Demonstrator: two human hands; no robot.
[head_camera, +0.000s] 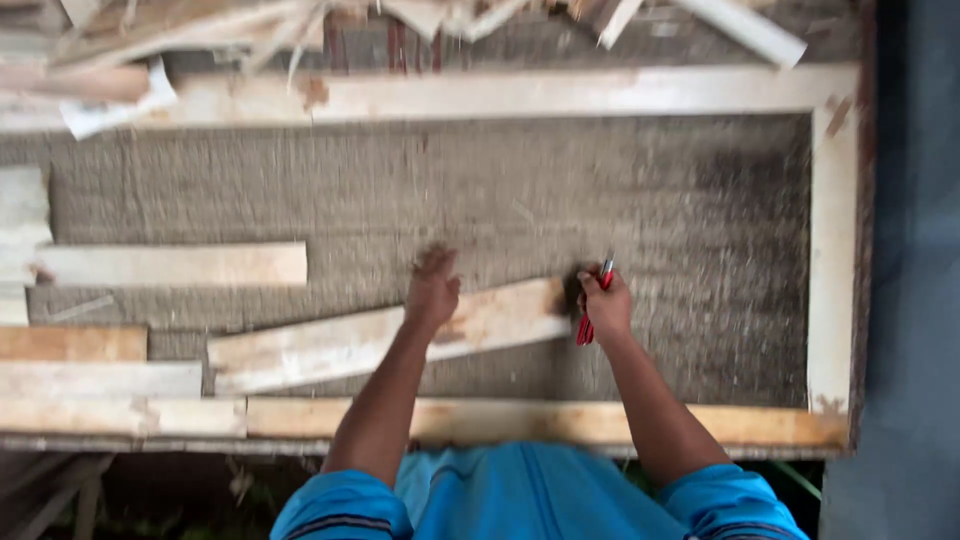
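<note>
A pale wooden plank (330, 347) lies slanted on the rough grey work surface (620, 190). My left hand (433, 290) rests on top of the plank near its middle, fingers pointing away from me. My right hand (606, 304) is at the plank's right end and is closed around a red-handled tool (592, 310); the tool's tip sticks up past my fingers. The frame is motion-blurred, so finer detail of the tool is unclear.
A pale wooden frame (832, 250) borders the surface at the top, right and near edge. Another plank (170, 265) and stacked boards (90, 375) lie at the left. Scrap wood (200, 30) is piled along the far side.
</note>
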